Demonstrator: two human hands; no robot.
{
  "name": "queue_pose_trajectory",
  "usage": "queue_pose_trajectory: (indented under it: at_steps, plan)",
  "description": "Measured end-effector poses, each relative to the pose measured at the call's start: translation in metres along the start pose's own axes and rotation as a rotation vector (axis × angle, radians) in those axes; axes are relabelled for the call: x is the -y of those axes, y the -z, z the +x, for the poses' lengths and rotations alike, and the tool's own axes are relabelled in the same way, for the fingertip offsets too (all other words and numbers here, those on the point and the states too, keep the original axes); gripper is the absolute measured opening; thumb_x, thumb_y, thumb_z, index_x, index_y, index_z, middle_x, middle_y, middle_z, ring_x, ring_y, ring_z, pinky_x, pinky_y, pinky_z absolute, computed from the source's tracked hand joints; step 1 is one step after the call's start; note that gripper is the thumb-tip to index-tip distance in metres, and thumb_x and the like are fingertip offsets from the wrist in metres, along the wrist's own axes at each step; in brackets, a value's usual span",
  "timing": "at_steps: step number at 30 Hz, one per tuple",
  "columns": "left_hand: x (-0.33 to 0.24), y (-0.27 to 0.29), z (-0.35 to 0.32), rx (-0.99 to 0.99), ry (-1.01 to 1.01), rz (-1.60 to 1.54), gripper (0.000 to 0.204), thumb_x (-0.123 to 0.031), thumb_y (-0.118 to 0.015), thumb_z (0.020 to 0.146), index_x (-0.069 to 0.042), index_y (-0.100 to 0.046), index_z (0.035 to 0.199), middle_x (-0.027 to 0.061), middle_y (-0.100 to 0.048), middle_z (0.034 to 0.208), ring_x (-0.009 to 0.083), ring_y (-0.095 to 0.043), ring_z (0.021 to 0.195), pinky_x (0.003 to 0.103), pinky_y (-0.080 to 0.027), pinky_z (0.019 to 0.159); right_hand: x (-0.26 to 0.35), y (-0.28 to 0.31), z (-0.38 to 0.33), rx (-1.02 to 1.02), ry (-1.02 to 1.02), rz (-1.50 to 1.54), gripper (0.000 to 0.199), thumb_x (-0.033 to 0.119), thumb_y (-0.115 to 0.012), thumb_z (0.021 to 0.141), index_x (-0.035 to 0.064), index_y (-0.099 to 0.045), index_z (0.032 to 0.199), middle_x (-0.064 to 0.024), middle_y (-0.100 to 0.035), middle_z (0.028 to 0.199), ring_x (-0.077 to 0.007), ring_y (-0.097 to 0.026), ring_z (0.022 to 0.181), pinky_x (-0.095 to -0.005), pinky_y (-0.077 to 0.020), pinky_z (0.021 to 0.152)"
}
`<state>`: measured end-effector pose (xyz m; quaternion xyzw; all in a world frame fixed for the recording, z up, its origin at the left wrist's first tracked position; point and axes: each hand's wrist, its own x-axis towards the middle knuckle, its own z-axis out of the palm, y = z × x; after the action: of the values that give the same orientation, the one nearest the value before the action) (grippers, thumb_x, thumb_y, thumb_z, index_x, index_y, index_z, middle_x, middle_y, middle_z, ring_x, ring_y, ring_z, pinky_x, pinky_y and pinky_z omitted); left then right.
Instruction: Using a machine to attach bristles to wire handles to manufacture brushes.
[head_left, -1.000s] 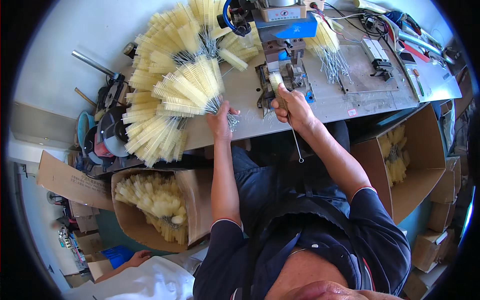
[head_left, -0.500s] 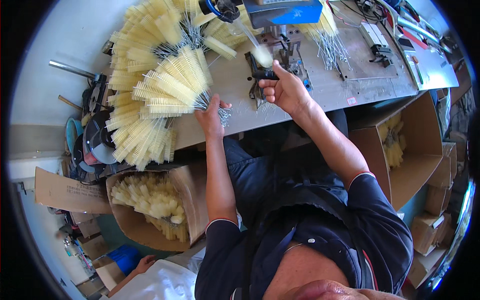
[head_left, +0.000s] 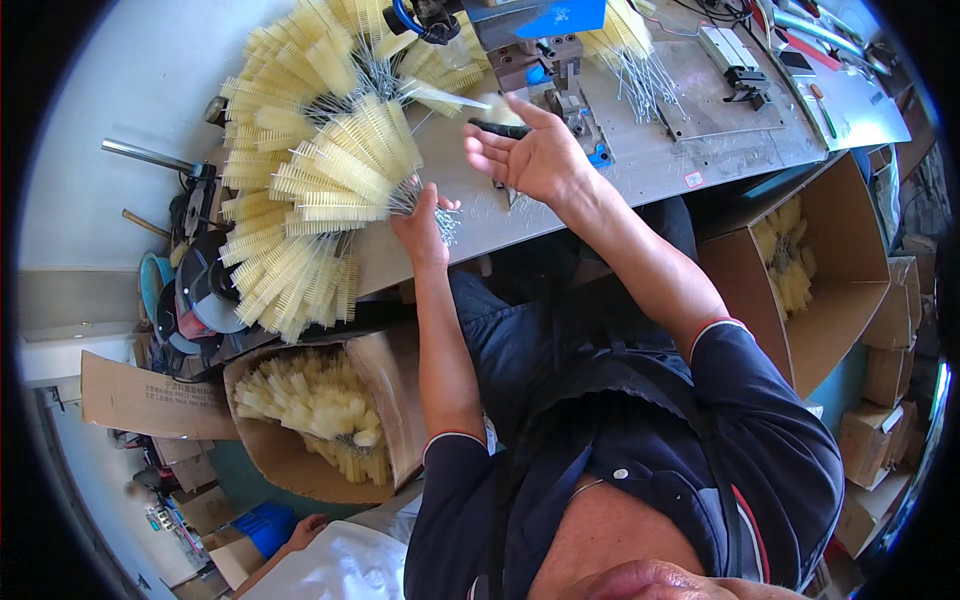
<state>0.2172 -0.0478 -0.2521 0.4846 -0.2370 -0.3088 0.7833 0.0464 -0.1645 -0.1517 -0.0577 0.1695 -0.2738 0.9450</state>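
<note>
My left hand is closed around the twisted wire stems of a fan of pale yellow bristle brushes at the table's near edge. The looped wire ends stick out beside its fingers. To the right, my right hand is turned palm up, with thumb and fingers stretched apart. A black handle of the bench fixture shows between its thumb and fingers; whether they touch cannot be made out. By the thumb tip is a blurred pale rod-like thing. Behind stands a metal fixture under a blue machine head.
More brushes are heaped at the left, and another bunch lies behind the fixture. Cardboard boxes with brushes stand below, left and right. A person in a white shirt is at lower left.
My right hand has shifted left, and its curled fingers have straightened. The pale rod has swung leftward to a flatter slant. My left hand keeps its hold on the brushes.
</note>
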Motion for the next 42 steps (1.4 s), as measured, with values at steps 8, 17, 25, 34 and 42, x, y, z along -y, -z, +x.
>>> queue_pose_trajectory:
  at_steps: [8, 17, 25, 34, 42]
  plan:
    - [0.007, 0.001, 0.004, 0.000, 0.021, -0.011, 0.034, 0.005, -0.064, 0.087, 0.003, -0.054, 0.119, 0.0078, -0.060, 0.092, 0.0139, -0.059, 0.060, 0.038, -0.059, 0.058, -0.028, 0.001, 0.036, -0.184, 0.055, 0.050, 0.033, 0.016, -0.044, 0.102, -0.0131, -0.050, 0.116, -0.0225, -0.065, 0.109, -0.0375, -0.067, 0.102, -0.0490, -0.0575, 0.093]
    - [0.003, -0.003, 0.001, -0.015, 0.035, 0.026, 0.035, 0.005, -0.065, 0.087, 0.002, -0.054, 0.119, 0.0084, -0.060, 0.090, 0.0142, -0.059, 0.058, 0.038, -0.060, 0.057, -0.041, -0.004, 0.029, -0.194, 0.122, 0.079, 0.030, 0.030, -0.053, 0.104, 0.0007, -0.052, 0.111, -0.0118, -0.062, 0.087, -0.0265, -0.061, 0.075, -0.0468, -0.0530, 0.077]
    - [0.003, 0.003, 0.000, -0.044, 0.001, 0.049, 0.037, 0.002, -0.065, 0.089, 0.005, -0.052, 0.124, 0.0099, -0.060, 0.090, 0.0159, -0.059, 0.058, 0.039, -0.059, 0.058, -0.050, 0.033, -0.013, -0.150, -0.105, -0.305, 0.036, 0.045, -0.041, 0.108, 0.0124, -0.041, 0.093, -0.0021, -0.047, 0.069, -0.0111, -0.036, 0.053, -0.0286, -0.0307, 0.047]
    - [-0.002, -0.003, -0.004, -0.058, 0.042, 0.055, 0.040, -0.004, -0.066, 0.090, 0.002, -0.051, 0.127, 0.0075, -0.057, 0.085, 0.0183, -0.058, 0.064, 0.043, -0.058, 0.063, 0.027, 0.082, -0.060, -0.188, 0.138, -0.504, 0.041, 0.054, -0.040, 0.106, 0.0149, -0.045, 0.092, -0.0025, -0.042, 0.057, -0.0116, -0.031, 0.043, -0.0284, -0.0291, 0.043]
    - [0.003, -0.001, -0.002, -0.056, 0.029, 0.043, 0.041, -0.001, -0.067, 0.088, 0.005, -0.050, 0.125, 0.0113, -0.059, 0.097, 0.0173, -0.058, 0.060, 0.042, -0.059, 0.060, 0.045, 0.077, -0.053, -0.087, 0.000, -0.252, 0.038, 0.050, -0.040, 0.106, 0.0155, -0.043, 0.091, 0.0003, -0.037, 0.053, -0.0095, -0.027, 0.043, -0.0240, -0.0244, 0.038]
